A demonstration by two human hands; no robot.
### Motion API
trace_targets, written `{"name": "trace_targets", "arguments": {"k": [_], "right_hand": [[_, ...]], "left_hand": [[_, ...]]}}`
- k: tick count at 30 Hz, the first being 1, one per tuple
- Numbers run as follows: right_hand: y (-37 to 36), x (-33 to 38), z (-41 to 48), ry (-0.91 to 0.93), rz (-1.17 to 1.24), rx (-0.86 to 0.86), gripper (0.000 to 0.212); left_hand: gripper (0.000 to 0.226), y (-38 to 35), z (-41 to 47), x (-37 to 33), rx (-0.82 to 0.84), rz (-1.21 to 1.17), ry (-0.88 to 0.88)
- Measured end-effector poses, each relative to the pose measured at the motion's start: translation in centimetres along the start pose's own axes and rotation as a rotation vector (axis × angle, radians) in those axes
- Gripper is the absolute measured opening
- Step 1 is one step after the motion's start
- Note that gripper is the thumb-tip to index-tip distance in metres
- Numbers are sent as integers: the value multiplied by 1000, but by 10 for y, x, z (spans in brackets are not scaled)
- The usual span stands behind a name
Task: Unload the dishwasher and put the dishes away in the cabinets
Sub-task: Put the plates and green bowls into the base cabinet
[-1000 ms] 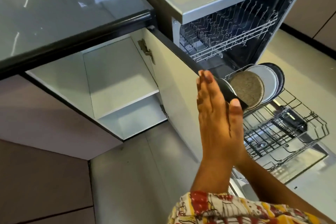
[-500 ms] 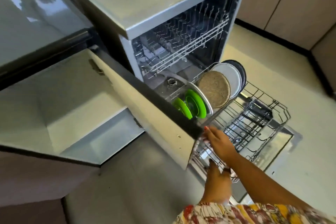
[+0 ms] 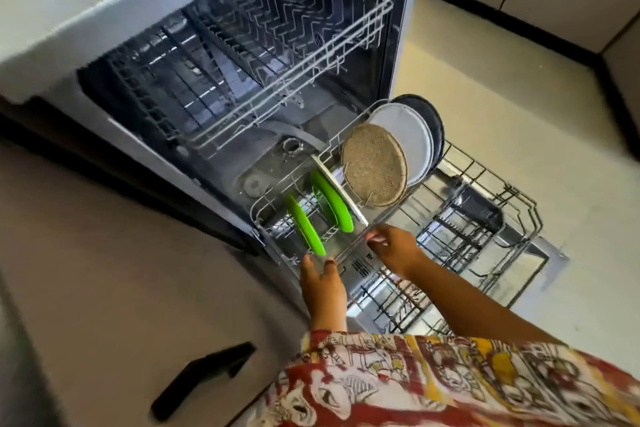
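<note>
In the lower rack (image 3: pixel 258 215) — two green plates (image 3: pixel 333 202), one speckled plate (image 3: pixel 375 170)

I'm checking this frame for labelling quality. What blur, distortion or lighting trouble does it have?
Head view: the wide lens bows the dishwasher edges; the left hand and right hand are smeared by motion; the dishwasher's inside is dim beside the bright floor; the green plates read clearly.

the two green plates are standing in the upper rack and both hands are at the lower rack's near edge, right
Not quite. The head view shows the green plates standing in the pulled-out lower rack, not the upper rack. The left hand and right hand are indeed at the lower rack's near edge.
</note>
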State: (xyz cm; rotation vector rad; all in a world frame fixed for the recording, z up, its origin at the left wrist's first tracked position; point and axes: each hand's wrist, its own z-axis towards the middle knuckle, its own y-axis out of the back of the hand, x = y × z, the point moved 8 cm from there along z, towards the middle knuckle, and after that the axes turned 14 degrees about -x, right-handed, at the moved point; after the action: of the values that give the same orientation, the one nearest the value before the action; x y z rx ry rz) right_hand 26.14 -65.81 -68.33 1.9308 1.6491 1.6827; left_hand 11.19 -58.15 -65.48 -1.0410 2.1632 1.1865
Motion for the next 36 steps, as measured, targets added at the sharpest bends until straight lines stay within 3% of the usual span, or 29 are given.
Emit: {"name": "trace_targets", "arguments": {"k": [7, 14, 18, 23, 28, 32, 34, 36], "right_hand": [[13, -21, 56, -26, -57, -62, 25], [-11, 15, 83, 204, -319, -109, 37], [-19, 36, 94, 279, -441, -197, 30], [-14, 36, 96, 234, -248, -208, 22], [27, 64, 61, 448, -202, -432, 29], [41, 73, 30, 612, -129, -317, 20], [45, 72, 26, 662, -43, -161, 19], [45, 66, 36, 623, 36, 7, 24]], "left_hand": [[50, -47, 28, -11, 2, 58, -33], [47, -63, 44, -15, 26, 61, -11], [44, -64, 53, -20, 38, 50, -11], [42, -66, 57, -33, 35, -31, -11], [39, -79, 34, -55, 160, -233, 165], [54, -83, 22, -67, 210, -344, 379], [36, -76, 28, -72, 90, -304, 349], [37, -66, 35, -76, -26, -268, 267]]}}
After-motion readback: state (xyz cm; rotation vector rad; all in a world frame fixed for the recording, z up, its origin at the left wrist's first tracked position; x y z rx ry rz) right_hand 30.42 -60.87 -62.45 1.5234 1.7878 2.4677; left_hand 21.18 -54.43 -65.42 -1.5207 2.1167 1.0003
